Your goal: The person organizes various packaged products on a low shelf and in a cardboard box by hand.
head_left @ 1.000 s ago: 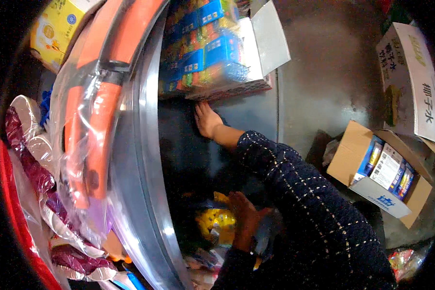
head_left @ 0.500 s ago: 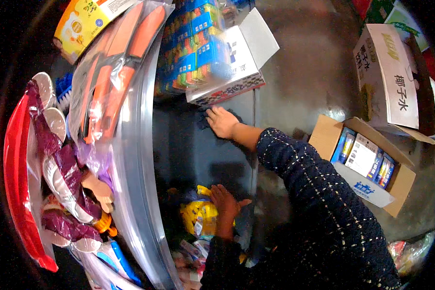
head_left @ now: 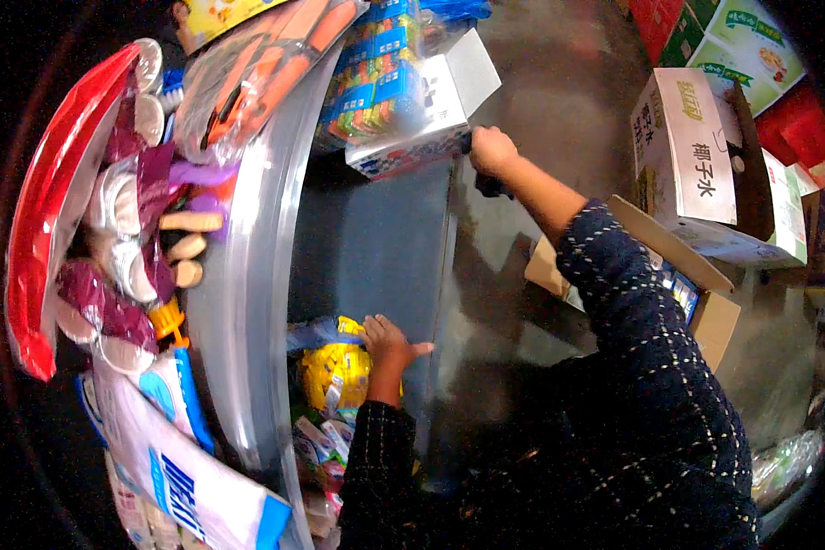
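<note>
My right hand (head_left: 493, 151), closed, grips a bunched dark cloth (head_left: 491, 184) just past the front edge of a dark grey shelf (head_left: 376, 220). It is beside the corner of an open white carton (head_left: 412, 145). My left hand (head_left: 390, 346) is lower on the shelf, its fingers extended and thumb stuck out. Its fingertips are against a yellow plastic package (head_left: 335, 371) standing at the near end. Under that package lie several small colourful packets (head_left: 321, 442), partly hidden by my left sleeve.
Blue-labelled multicoloured packs (head_left: 376, 87) stand stacked by the white carton. Bagged orange-handled tools (head_left: 270, 78), wrapped white shoes (head_left: 119, 197) and a pale package (head_left: 188, 458) sit left of the shelf's clear edge strip (head_left: 275, 229). On the floor are a brown carton (head_left: 713, 332) and a taller white carton (head_left: 692, 151).
My right hand has moved the cloth from the shelf's surface outward past its front edge, and its fingers have closed. My left hand stays by the yellow package. The view has shifted.
</note>
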`<action>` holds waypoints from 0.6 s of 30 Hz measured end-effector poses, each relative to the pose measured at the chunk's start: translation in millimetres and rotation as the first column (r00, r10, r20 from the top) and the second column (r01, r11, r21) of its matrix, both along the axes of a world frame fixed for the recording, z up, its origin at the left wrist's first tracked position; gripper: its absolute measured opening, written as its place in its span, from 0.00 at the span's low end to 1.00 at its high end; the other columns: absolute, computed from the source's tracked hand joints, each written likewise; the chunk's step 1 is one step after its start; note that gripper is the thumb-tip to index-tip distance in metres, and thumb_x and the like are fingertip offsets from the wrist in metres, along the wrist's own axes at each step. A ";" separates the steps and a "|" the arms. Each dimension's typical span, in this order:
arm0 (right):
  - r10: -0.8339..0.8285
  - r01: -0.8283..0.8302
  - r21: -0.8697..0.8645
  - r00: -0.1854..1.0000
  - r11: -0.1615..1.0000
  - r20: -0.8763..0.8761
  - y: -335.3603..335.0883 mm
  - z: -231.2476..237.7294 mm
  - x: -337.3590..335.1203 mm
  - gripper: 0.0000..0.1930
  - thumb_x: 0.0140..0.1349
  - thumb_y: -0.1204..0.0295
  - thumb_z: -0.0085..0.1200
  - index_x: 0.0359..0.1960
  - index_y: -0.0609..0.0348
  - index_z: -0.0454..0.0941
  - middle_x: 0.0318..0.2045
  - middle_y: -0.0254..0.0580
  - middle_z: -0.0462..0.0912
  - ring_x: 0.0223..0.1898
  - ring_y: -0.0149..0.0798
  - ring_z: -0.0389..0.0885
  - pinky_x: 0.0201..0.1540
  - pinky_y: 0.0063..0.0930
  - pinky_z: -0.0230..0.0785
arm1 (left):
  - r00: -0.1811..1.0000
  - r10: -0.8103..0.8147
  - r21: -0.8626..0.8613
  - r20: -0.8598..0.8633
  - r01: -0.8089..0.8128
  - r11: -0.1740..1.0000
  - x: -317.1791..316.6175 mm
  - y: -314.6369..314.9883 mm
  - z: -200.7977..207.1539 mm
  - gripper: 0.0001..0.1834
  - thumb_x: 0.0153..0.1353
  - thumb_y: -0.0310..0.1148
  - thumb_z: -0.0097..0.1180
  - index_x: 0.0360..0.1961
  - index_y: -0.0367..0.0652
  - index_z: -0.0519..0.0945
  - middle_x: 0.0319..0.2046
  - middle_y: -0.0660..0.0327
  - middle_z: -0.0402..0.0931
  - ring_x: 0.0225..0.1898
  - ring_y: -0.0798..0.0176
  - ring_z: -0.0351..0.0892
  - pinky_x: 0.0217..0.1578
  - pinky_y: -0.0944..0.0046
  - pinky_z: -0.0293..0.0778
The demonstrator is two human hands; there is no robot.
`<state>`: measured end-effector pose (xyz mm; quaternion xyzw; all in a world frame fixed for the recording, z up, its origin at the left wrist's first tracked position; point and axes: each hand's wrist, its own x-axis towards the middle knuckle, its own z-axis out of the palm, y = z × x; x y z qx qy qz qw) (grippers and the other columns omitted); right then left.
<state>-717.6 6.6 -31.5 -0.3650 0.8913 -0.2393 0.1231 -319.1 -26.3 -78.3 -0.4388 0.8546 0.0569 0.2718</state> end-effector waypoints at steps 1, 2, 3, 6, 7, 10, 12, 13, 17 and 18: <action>0.084 -0.080 -0.040 0.990 0.996 0.113 3.7 9.9 -8.6 0.12 0.54 0.72 0.49 0.39 0.64 0.75 0.43 0.55 0.77 0.42 0.52 0.77 0.47 0.41 0.70 | 0.998 -0.009 0.010 -0.069 0.010 1.000 -6.3 4.1 4.8 0.67 0.36 0.68 0.62 0.63 0.24 0.49 0.65 0.35 0.43 0.69 0.39 0.38 0.66 0.44 0.34; 0.190 -0.167 -0.149 0.969 0.975 0.156 7.9 1.8 -13.5 0.14 0.58 0.73 0.48 0.46 0.62 0.73 0.41 0.49 0.80 0.41 0.42 0.80 0.45 0.37 0.71 | 0.990 -0.017 0.019 -0.137 0.020 1.000 -13.5 9.9 8.8 0.65 0.37 0.67 0.62 0.64 0.26 0.49 0.65 0.36 0.42 0.69 0.39 0.37 0.66 0.44 0.34; 0.257 -0.143 -0.282 0.868 0.949 0.425 16.2 -2.9 -11.7 0.14 0.60 0.73 0.46 0.48 0.62 0.72 0.41 0.47 0.80 0.41 0.41 0.80 0.45 0.36 0.71 | 0.979 -0.019 0.034 -0.205 0.027 0.999 -22.9 16.9 13.4 0.64 0.38 0.66 0.62 0.64 0.28 0.50 0.66 0.36 0.42 0.69 0.39 0.37 0.66 0.44 0.34; 0.453 0.064 -0.471 0.186 0.880 0.872 43.3 12.9 41.2 0.14 0.66 0.76 0.39 0.51 0.61 0.71 0.42 0.40 0.80 0.42 0.32 0.79 0.46 0.31 0.73 | 0.588 0.465 0.547 -0.661 -0.046 0.836 -42.0 48.9 38.1 0.48 0.55 0.55 0.56 0.66 0.35 0.50 0.66 0.41 0.44 0.69 0.44 0.40 0.64 0.44 0.46; 0.475 0.058 -0.478 0.065 0.876 0.878 54.4 17.4 51.4 0.14 0.66 0.75 0.39 0.52 0.62 0.70 0.43 0.40 0.80 0.41 0.33 0.80 0.46 0.30 0.73 | 0.309 0.659 0.703 -0.686 0.047 0.710 -51.0 55.5 43.7 0.44 0.58 0.52 0.55 0.66 0.35 0.51 0.66 0.41 0.45 0.69 0.46 0.41 0.63 0.44 0.48; 0.459 0.039 -0.465 -0.259 0.884 0.850 74.1 17.3 82.9 0.15 0.66 0.73 0.42 0.52 0.64 0.70 0.43 0.42 0.80 0.40 0.35 0.81 0.46 0.29 0.74 | -0.230 0.973 0.910 0.009 0.405 0.087 -67.4 54.4 65.8 0.31 0.63 0.38 0.53 0.63 0.38 0.58 0.60 0.47 0.59 0.64 0.51 0.55 0.59 0.46 0.58; 0.415 -0.045 -0.442 -0.265 0.896 0.870 84.2 19.2 109.0 0.15 0.66 0.73 0.43 0.52 0.64 0.70 0.43 0.42 0.80 0.40 0.35 0.80 0.46 0.29 0.74 | -0.127 0.986 0.908 -0.109 0.390 0.151 -68.9 59.1 65.2 0.27 0.62 0.34 0.53 0.59 0.35 0.62 0.55 0.51 0.66 0.56 0.52 0.66 0.57 0.46 0.63; 0.402 -0.077 -0.433 -0.258 0.898 0.879 86.5 20.7 111.8 0.15 0.65 0.73 0.43 0.52 0.64 0.70 0.43 0.42 0.80 0.40 0.35 0.80 0.46 0.29 0.74 | -0.062 0.983 0.902 -0.171 0.390 0.182 -76.6 63.9 69.7 0.25 0.62 0.32 0.53 0.57 0.34 0.64 0.52 0.53 0.70 0.52 0.52 0.71 0.56 0.45 0.65; 0.581 -0.450 -0.369 0.604 0.813 0.546 88.8 9.9 116.9 0.15 0.62 0.67 0.50 0.47 0.63 0.74 0.38 0.49 0.81 0.42 0.42 0.78 0.48 0.36 0.70 | -0.222 0.940 0.869 -0.261 0.369 0.328 -78.8 90.1 64.2 0.20 0.59 0.21 0.49 0.54 0.41 0.67 0.48 0.56 0.73 0.49 0.54 0.73 0.47 0.50 0.75; 0.393 -0.286 -0.311 0.840 0.906 0.373 92.4 -0.5 121.3 0.21 0.63 0.57 0.50 0.49 0.60 0.75 0.41 0.54 0.80 0.45 0.44 0.77 0.51 0.35 0.68 | -0.295 0.933 0.881 -0.207 0.359 0.309 -82.0 96.1 71.5 0.20 0.58 0.18 0.49 0.52 0.40 0.69 0.47 0.58 0.74 0.46 0.62 0.76 0.44 0.60 0.76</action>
